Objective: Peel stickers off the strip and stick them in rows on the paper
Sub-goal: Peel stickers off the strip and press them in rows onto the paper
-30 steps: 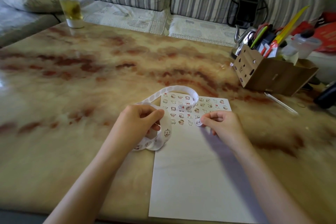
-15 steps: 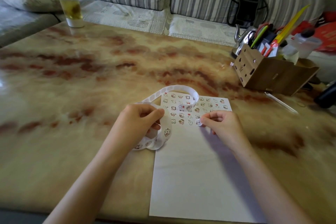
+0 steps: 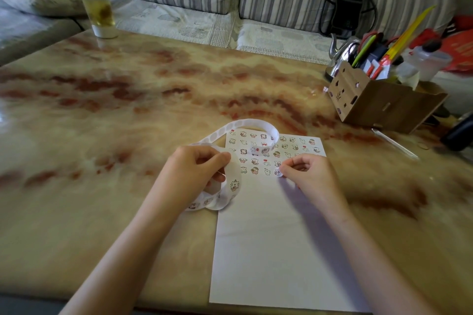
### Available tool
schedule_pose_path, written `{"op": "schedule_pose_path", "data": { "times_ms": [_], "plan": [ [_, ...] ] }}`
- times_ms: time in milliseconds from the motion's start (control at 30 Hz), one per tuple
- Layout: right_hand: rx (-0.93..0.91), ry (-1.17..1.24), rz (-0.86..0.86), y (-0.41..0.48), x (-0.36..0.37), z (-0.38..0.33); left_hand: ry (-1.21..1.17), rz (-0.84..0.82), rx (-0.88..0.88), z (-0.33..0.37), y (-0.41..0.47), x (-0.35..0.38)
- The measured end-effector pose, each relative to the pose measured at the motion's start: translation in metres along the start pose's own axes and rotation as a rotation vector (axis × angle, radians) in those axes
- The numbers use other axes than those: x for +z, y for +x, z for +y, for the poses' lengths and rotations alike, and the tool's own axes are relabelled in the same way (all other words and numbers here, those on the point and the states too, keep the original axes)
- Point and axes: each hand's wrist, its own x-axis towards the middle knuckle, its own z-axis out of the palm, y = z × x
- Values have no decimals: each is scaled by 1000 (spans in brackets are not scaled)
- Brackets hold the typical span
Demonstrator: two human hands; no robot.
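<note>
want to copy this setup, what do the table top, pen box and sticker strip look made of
Table top: polished marble or an imitation, glossy, red-brown veining. Pen box: thin brown board, maybe plywood, matte, with cut-out holes and tabs. Sticker strip: thin white paper backing, curling in loose loops.

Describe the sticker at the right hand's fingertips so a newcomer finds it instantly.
On the marbled table lies a white paper, its far end filled with rows of small cartoon stickers. In the nearest, unfinished row, the sticker is last on the right. It alone is pinched by the right hand.
</note>
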Motion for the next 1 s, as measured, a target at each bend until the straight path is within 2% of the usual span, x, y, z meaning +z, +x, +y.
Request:
{"op": "schedule_pose_path", "data": {
  "times_ms": [367, 533, 867, 1000],
  "plan": [
    [-59, -153, 42, -3, 3, 0, -5, -4, -4, -1, 1, 0],
    [-83, -73, 18, -2, 0, 2, -4, -1, 5, -1, 1, 0],
    [-85, -136, 11, 2, 0, 5, -7, -6, -4, 0, 0, 0],
    [-79, -64, 24, 4, 0, 8, -2, -2, 7, 0, -1, -2]
  ]
}}
